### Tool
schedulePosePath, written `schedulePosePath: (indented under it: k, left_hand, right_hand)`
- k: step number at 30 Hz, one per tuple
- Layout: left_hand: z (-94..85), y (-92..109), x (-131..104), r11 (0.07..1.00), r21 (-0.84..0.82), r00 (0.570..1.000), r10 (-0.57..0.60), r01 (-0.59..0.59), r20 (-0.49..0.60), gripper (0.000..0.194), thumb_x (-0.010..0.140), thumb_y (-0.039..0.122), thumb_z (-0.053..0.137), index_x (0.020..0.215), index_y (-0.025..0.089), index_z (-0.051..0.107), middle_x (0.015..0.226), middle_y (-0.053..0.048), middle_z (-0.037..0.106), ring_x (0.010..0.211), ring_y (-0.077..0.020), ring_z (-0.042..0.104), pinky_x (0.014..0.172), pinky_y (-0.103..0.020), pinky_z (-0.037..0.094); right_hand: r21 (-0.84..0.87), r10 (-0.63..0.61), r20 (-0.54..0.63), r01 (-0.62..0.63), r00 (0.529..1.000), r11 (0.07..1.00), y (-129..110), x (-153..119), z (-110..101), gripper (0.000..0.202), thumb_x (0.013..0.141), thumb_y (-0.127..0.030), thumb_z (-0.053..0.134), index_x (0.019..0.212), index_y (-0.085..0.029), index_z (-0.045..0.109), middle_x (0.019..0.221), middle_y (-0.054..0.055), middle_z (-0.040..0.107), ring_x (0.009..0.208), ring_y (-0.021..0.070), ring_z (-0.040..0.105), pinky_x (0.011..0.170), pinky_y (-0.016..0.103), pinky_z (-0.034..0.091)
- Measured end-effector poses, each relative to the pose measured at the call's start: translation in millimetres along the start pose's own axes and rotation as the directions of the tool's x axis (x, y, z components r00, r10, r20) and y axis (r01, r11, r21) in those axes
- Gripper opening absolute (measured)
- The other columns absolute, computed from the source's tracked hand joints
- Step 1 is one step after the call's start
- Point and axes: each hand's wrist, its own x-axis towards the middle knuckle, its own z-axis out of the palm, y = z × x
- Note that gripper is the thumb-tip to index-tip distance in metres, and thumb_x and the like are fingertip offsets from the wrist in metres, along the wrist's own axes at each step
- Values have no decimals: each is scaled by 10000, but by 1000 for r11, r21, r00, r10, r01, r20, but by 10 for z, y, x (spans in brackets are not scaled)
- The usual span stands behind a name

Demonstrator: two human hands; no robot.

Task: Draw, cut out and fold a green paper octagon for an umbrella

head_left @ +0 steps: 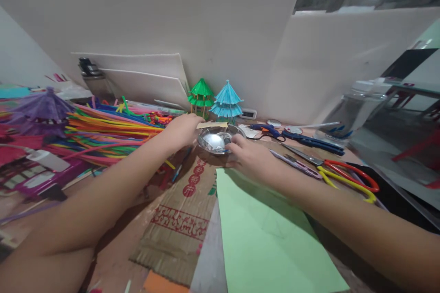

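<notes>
One tabletop (117, 256) carries everything near the shiny silver bowl (205, 148), and one tall pale partition (220, 27) rises behind that bowl. Two white boards (147, 84) lean to the left of the bowl and behind it. One light green sheet (271, 238) lies in front of the bowl and toward its right; one flattened cardboard piece (178, 224), printed in red, runs nearer its left. A heap of coloured fuzzy stems (113, 132), too many to count, spreads left of the bowl. One clear jar (350, 110) stands well to its right. There are three tiered, pavilion-like models: a blurred purple model (48, 110) far left of the bowl, a green model (201, 94) and a blue model (227, 100) just behind it. Scissors with red and yellow handles (350, 176) lie right of the bowl, whether one pair or two I cannot tell; one blue glue gun (268, 130) is also on that side.

The two hands flank the bowl, which sits between them. The left hand (184, 129) is at its left rim, by one tan strip (213, 125) lying across the back edge; its grip cannot be told. The right hand (249, 158) has its fingers bent at the bowl's right front, but whether they pinch anything cannot be told.
</notes>
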Motion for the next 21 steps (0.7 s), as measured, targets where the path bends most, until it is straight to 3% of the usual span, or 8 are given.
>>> schedulePosePath:
  k: [3,6,9,13,17,19,21]
  left_hand:
    - [171,29,26,998,-33,998,56,-57,-33,444,971,318,698,1399,205,665,1411,-128,692,1312,-303,643,1141,-428,495]
    - [312,38,50,993,-71,992,92,-98,-83,398,1028,358,677,1385,186,636,1429,-128,649,1291,-296,640,1104,-535,531]
    - [426,21,87,985,-89,985,140,-149,-99,352,1031,364,681,1329,179,658,1419,-122,639,1268,-292,642,1074,-548,553]
    - [507,6,143,980,-88,980,171,-180,-106,347,1040,330,661,1348,169,659,1454,-131,640,1322,-298,628,1124,-553,517]
    - [300,46,90,989,-34,975,138,-147,-175,398,1056,167,465,1412,109,632,1539,-199,598,1429,-314,568,1212,-528,423]
    - [103,95,-10,990,5,962,136,-139,-238,443,1052,167,404,1439,97,609,1604,-204,533,1516,-351,463,1280,-626,257]
    - [-67,158,-135,984,46,950,176,-170,-258,454,1026,146,398,1414,139,634,1601,-155,552,1561,-339,393,1312,-646,113]
  right_hand:
    - [49,53,16,-53,998,997,183,-106,176,292,963,-293,735,1223,-172,681,1253,134,673,838,210,668,611,297,357]
    - [152,25,-37,-19,999,988,297,-113,351,176,1017,-164,599,1155,-175,707,1120,109,718,837,203,676,651,290,383]
    - [200,22,-63,-8,998,980,358,-82,456,182,1016,-115,555,1059,-173,722,995,92,743,841,203,681,690,283,404]
    - [240,28,-77,-9,997,971,367,-78,485,215,1002,-90,555,1083,-178,733,1026,97,771,878,208,694,736,281,433]
    - [274,60,-77,-37,995,961,333,-79,454,205,991,-83,571,1065,-170,742,1006,98,778,871,207,694,749,281,454]
    - [286,82,-70,-59,994,956,316,-36,436,194,982,-83,587,1058,-162,747,990,100,778,869,213,694,746,287,465]
    - [298,101,-60,-79,993,951,299,57,423,203,976,-78,590,1065,-157,754,978,103,778,866,220,694,741,295,476]
